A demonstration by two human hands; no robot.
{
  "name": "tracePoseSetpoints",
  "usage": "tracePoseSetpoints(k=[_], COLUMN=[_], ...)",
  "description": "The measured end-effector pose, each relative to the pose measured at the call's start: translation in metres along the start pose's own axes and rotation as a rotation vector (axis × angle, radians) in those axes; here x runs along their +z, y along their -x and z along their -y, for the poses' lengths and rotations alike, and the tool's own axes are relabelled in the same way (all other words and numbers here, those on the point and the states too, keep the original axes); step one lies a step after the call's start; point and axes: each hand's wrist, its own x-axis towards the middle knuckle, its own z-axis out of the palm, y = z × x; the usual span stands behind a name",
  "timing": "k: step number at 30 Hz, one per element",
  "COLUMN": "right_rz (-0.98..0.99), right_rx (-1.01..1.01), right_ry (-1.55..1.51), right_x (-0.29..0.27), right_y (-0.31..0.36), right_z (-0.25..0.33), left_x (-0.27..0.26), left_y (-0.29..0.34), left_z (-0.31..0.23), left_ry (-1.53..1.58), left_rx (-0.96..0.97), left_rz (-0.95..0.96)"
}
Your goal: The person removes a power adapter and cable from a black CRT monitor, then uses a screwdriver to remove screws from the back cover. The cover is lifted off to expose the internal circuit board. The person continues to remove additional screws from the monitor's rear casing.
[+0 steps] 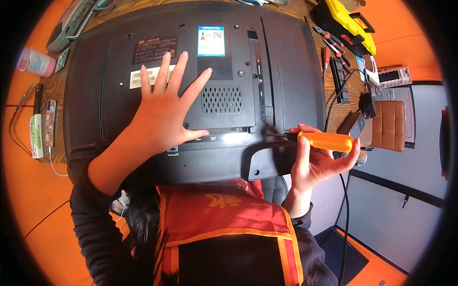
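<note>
A large black television (157, 107) lies face down, its back panel with labels, screw holes and a perforated speaker grille upward. My left hand (160, 112) rests flat on that panel, fingers spread, left of the grille. In my right hand (317, 159) is a screwdriver (327, 141) with an orange-yellow handle, held nearly level. Its shaft points left toward the recessed edge near the panel's lower right corner. Whether the tip touches a screw there I cannot tell.
The television covers most of a wooden table (355, 88). Along the right lie pliers (334, 40), a red-handled screwdriver (326, 59), a black remote control (339, 81) and a yellow-black toolbox (350, 24). On the left are a pink cup (38, 63) and a phone (50, 121) with a white cable.
</note>
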Motion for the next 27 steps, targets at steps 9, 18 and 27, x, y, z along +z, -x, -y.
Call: tracePoseSetpoints(k=[9, 18, 27], right_rz=[-0.053, -0.361, -0.470], right_rx=[-0.310, -0.125, 0.136], right_ry=[0.157, 0.216, 0.066], right_x=[-0.007, -0.004, -0.002], right_y=[-0.025, -0.026, -0.030], right_z=[0.008, -0.001, -0.005], left_x=[0.000, 0.004, 0.002], left_y=[0.001, 0.001, 0.002], left_z=[0.001, 0.002, 0.002], left_ry=[-0.004, 0.000, -0.005], left_rx=[-0.014, 0.014, -0.008], left_rz=[0.024, -0.032, 0.012])
